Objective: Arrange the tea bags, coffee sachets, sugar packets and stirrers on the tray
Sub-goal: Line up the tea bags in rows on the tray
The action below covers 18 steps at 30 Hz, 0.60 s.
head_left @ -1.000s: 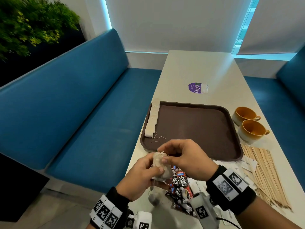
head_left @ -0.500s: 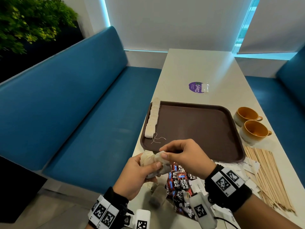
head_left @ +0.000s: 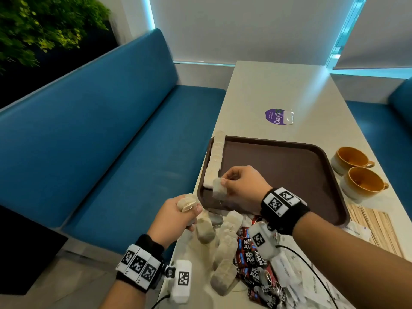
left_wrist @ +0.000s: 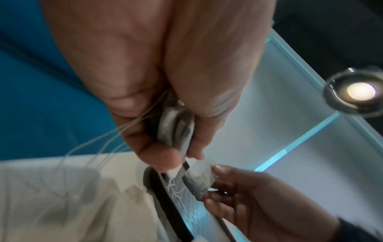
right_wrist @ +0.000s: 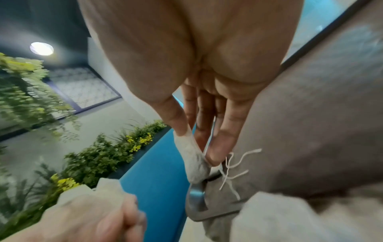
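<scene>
A brown tray (head_left: 289, 175) lies on the table with a row of tea bags (head_left: 215, 159) along its left rim. My right hand (head_left: 225, 182) pinches one tea bag (head_left: 219, 188) by its top and holds it over the tray's near-left corner, just past the row's near end. In the right wrist view that tea bag (right_wrist: 193, 160) hangs from thumb and finger, its string trailing. My left hand (head_left: 187, 208) grips a small bunch of tea bags (left_wrist: 176, 129) at the table's left edge. Loose tea bags (head_left: 225, 253), red coffee sachets (head_left: 252, 264), white sugar packets (head_left: 307, 284) and wooden stirrers (head_left: 376, 228) lie in front of the tray.
Two yellow-brown cups (head_left: 356, 172) stand right of the tray. A purple sticker (head_left: 277, 116) marks the table further back. Blue benches (head_left: 100, 157) run along both sides, and plants (head_left: 44, 25) sit at the upper left.
My right hand has pulled one tea bag off the bunch and carried it forward over the tray's near-left corner. My left hand keeps the bunch and has drifted slightly left.
</scene>
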Tool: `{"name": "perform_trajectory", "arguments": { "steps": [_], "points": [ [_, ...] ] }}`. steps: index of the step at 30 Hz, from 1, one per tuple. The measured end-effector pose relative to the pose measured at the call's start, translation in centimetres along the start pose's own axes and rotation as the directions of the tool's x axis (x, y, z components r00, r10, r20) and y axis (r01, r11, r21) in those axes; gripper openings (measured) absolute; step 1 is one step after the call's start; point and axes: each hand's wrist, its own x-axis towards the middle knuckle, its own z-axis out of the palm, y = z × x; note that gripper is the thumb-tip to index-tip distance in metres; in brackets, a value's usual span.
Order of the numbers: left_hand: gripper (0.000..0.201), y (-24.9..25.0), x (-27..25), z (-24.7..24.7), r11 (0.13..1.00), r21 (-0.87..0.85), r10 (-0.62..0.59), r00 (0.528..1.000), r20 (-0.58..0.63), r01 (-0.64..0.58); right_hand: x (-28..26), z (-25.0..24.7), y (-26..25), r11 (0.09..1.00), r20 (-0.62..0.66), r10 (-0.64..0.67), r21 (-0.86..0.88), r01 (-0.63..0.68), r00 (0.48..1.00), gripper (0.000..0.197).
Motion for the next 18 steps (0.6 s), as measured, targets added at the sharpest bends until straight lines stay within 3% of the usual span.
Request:
{"name": "perform_trajectory", "arguments": {
  "steps": [3, 5, 11, 18],
  "points": [
    [0.011, 0.5, 1.2, 0.0, 0.99, 0.133, 0.039, 0.999, 0.031, -0.043, 1.6, 1.7, -0.4, 0.98, 0.114, 0.112, 0.154, -0.129, 0.987, 0.013],
    [0.009, 1.0, 1.6, 0.4, 0.972, 0.225, 0.052, 0.998, 0.042, -0.06, 2.6, 2.5, -0.2, 0.978, 0.144, 0.143, 0.131, -0.162, 0.979, 0.015],
    [0.006, 1.3, 2.0, 1.4, 0.901, 0.423, 0.05, 0.992, 0.114, -0.094, 4.5, 3.0, 0.5, 0.98, 0.09, 0.184, 0.055, -0.19, 0.979, 0.018],
    [0.018, 1.4, 2.1, 1.4, 0.867, 0.486, 0.061, 0.991, 0.116, -0.11, 5.5, 3.1, 0.6, 0.969, 0.069, 0.225, 0.088, -0.231, 0.972, 0.02]
  ]
}}
